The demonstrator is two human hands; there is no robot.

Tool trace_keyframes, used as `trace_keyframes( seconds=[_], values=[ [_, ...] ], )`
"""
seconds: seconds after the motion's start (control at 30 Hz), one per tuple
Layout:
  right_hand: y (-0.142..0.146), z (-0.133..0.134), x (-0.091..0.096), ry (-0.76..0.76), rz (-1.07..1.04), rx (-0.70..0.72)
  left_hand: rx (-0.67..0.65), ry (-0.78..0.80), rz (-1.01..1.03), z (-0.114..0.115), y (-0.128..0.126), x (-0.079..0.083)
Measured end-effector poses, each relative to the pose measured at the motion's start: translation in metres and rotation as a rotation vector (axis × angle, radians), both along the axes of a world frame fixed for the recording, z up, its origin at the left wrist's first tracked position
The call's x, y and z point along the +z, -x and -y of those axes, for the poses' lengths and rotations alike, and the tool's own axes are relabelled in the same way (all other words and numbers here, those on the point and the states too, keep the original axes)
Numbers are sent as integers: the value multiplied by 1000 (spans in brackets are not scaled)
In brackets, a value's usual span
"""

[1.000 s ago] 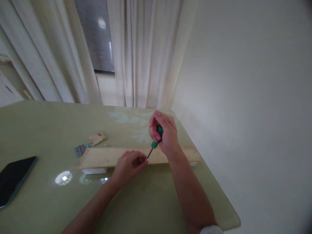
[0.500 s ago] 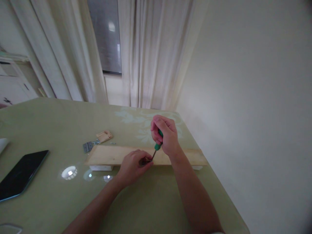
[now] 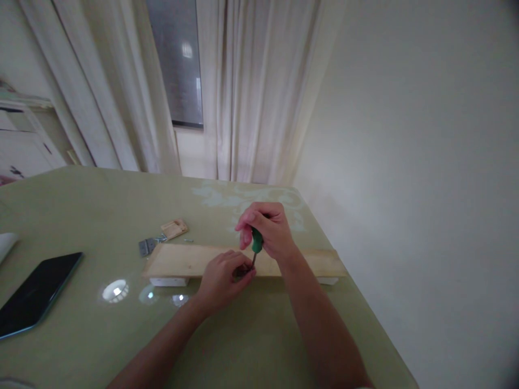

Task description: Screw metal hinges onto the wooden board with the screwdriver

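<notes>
A long pale wooden board (image 3: 178, 258) lies across white supports on the table. My right hand (image 3: 270, 229) is closed round the green handle of a screwdriver (image 3: 257, 241). Its shaft slants down, with the tip at the fingertips of my left hand (image 3: 225, 275) near the board's front edge. The left fingers are bent and pinch a small dark metal piece (image 3: 239, 271) against the board. Most of that piece is hidden by the fingers, and whether a screw sits under the tip is too small to tell.
Behind the board's left end lie a grey metal hinge (image 3: 146, 247), a small wooden piece (image 3: 174, 228) and several small screws (image 3: 161, 237). A dark tablet (image 3: 38, 292) rests on the green table (image 3: 101, 210) at left. A wall (image 3: 405, 189) rises close along the right edge.
My right hand has come down and slightly left, its fingers looser round the handle, and the screwdriver stands more upright. My left hand stays in place at the board.
</notes>
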State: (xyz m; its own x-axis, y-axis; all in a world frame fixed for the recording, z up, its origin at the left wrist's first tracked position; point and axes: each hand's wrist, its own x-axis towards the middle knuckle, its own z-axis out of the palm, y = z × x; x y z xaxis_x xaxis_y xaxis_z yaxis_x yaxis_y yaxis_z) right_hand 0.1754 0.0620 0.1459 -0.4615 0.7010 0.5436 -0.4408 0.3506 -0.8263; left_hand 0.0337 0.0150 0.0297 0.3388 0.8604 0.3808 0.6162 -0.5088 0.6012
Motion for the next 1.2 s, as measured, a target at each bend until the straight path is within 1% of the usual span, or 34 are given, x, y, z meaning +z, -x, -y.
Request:
trace_keyframes(
  seconds=[0.07,0.17,0.27,0.33,0.4,0.47,0.53,0.57,0.6,0.63,0.67,0.77,0.8,0.87,0.97,1.0,1.07,1.13,1.2],
  values=[
    [7,5,-2,-17,30,-39,5,-39,-4,0,0,-1],
    [11,9,-2,-47,63,7,21,-102,-33,0,1,-4],
    [2,9,5,-166,210,49,29,-179,-85,0,1,-9],
    [-11,8,15,-278,370,23,33,-274,-121,1,0,-12],
    [-24,10,25,-390,517,-54,44,-396,-156,3,-2,-16],
    [-35,13,33,-514,650,-182,67,-486,-190,5,-3,-18],
    [-42,18,38,-621,799,-380,97,-522,-223,6,-4,-20],
    [-44,20,40,-651,866,-482,111,-525,-238,6,-5,-20],
    [-45,22,41,-665,913,-561,120,-522,-251,5,-5,-21],
    [-45,23,41,-666,937,-598,125,-518,-261,5,-5,-22],
    [-46,24,42,-659,942,-591,128,-514,-267,4,-5,-23],
    [-49,24,39,-623,883,-460,137,-498,-266,4,-5,-25],
    [-49,23,36,-610,850,-439,142,-494,-264,4,-6,-26],
    [-50,22,30,-608,795,-466,153,-488,-264,5,-7,-26],
    [-48,22,24,-714,814,-583,157,-515,-271,5,-9,-27],
    [-48,23,23,-748,839,-596,153,-528,-275,5,-9,-27],
    [-49,25,26,-771,842,-524,143,-540,-284,4,-9,-28],
    [-52,26,29,-731,793,-410,137,-538,-289,4,-9,-28],
    [-54,26,30,-695,766,-371,134,-539,-290,4,-8,-28]
  ],
)
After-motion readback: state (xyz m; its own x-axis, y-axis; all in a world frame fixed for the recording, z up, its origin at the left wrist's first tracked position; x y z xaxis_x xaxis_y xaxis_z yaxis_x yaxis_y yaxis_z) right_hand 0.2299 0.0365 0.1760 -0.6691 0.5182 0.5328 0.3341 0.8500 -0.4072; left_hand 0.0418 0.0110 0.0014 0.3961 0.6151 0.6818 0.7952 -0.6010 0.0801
